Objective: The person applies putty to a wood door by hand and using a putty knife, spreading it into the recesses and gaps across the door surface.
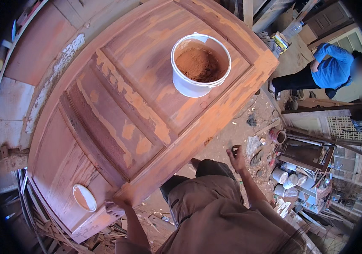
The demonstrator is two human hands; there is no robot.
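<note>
A large reddish-brown wooden panelled door (147,55) lies in front of me, with lighter orange filler patches along its joints and panels. My left hand (116,205) is at the door's near left edge. Its fingers are smeared and partly hidden, so I cannot tell whether they grip the edge. Close to it, on the door, lies a round white lid (84,197) with some brownish paste on it. My right hand (236,157) hangs over the floor, away from the door, its fingers curled. Whatever they may hold is too small to make out. On the door's far half stands a white bucket (191,89) of brown powder or paste.
At the right, a person in a blue top (333,67) stands beyond the door. Several white tubs (290,181) and a dark wooden frame (306,156) clutter the right side. Wood scraps (68,237) lie below the door's left end. Debris covers the floor (227,135).
</note>
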